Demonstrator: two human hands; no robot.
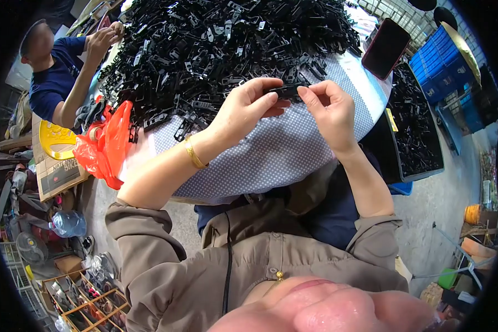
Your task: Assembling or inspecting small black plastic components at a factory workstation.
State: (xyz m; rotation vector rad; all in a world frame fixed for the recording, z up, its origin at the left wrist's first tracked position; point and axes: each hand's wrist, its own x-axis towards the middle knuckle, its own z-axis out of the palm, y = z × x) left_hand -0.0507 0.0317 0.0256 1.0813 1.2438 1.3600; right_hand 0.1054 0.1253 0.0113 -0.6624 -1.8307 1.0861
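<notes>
In the head view, the surface [254, 166] in front of you curves under a pale, white-dotted cloth [293, 149] and carries a heaped pile [221, 39] of glossy, slim black pieces. A dark phone [386, 48] lies at its right edge, and a crumpled, translucent red bag [113, 144] hangs at its left, near a co-worker [55, 77]. Ribbed blue plastic crates [437, 63] stand on the right, above grey floor [426, 205]. Your left hand [254, 101] and right hand [331, 108] pinch a narrow black part [288, 89] between them, just above the near edge of the pile.
</notes>
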